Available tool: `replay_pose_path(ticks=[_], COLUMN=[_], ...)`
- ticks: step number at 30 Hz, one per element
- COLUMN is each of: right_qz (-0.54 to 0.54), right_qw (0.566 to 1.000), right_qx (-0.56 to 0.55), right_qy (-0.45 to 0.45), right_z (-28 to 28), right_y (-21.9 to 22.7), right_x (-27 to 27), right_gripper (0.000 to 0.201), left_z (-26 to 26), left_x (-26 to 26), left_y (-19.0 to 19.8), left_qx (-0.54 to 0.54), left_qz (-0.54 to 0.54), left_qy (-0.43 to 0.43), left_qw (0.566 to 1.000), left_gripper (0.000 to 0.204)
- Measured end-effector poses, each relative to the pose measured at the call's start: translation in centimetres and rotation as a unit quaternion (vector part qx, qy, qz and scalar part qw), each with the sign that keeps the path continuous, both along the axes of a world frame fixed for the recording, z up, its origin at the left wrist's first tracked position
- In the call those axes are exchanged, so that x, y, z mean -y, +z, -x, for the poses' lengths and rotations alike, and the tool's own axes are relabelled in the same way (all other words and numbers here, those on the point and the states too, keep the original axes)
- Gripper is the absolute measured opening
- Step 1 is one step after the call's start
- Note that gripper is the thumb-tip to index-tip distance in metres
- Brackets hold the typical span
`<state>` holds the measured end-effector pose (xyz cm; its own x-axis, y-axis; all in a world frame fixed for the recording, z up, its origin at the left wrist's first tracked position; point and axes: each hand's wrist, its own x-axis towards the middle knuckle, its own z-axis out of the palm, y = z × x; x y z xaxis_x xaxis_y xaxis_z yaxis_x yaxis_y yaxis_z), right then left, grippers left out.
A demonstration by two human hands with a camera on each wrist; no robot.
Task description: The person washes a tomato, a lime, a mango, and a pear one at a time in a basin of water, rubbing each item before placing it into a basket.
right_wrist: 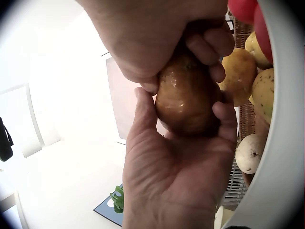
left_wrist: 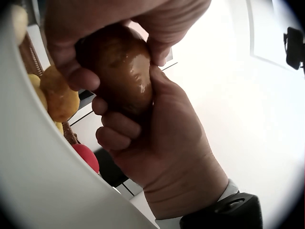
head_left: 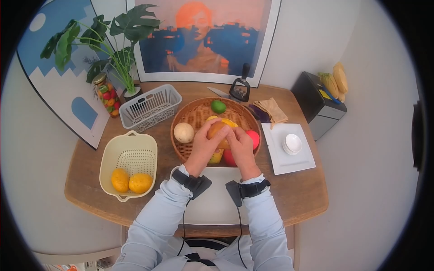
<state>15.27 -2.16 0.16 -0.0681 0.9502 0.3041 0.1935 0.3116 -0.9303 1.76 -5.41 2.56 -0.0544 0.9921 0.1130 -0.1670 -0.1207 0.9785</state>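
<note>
Glossy brown rounded fruit (right_wrist: 186, 105) clamped between left hand (head_left: 203, 149) and right hand (head_left: 243, 149), above round wicker basket (head_left: 196, 113); neither hand nearer.

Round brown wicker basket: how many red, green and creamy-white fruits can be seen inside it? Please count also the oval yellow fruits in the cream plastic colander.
Red fruits: 2
Green fruit: 1
Creamy-white fruit: 1
Yellow fruits in colander: 2
Total visible: 6

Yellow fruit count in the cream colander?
2. Left fruit and right fruit, side by side at the near end of the colander. None looks hidden there.
</note>
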Motion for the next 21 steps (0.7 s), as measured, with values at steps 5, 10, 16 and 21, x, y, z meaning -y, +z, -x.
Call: replay_pose_path(ticks=[5, 10, 16, 21], right_qz=[-0.018, -0.009, -0.058, -0.06], right_qw=[0.999, 1.0, 0.998, 0.997], right_qx=[-0.029, 0.002, 0.028, 0.04], right_qy=[0.019, 0.006, 0.006, 0.012], right_z=[0.1, 0.2, 0.2, 0.1], right_y=[0.2, 0.3, 1.0, 1.4], right_x=[0.1, 0.0, 0.5, 0.6], right_gripper=[0.044, 0.044, 0.055, 0.07], left_z=[-0.1, 0.0, 0.0, 0.0], left_x=[0.0, -0.1, -0.3, -0.5], left_y=[-0.1, -0.2, -0.6, -0.9], left_qx=[0.012, 0.031, 0.074, 0.117], left_qz=[-0.011, 0.014, 0.011, 0.018], left_qy=[0.011, -0.002, -0.003, -0.01], left_qw=[1.0, 0.999, 0.997, 0.993], left_gripper=[0.041, 0.04, 0.042, 0.041])
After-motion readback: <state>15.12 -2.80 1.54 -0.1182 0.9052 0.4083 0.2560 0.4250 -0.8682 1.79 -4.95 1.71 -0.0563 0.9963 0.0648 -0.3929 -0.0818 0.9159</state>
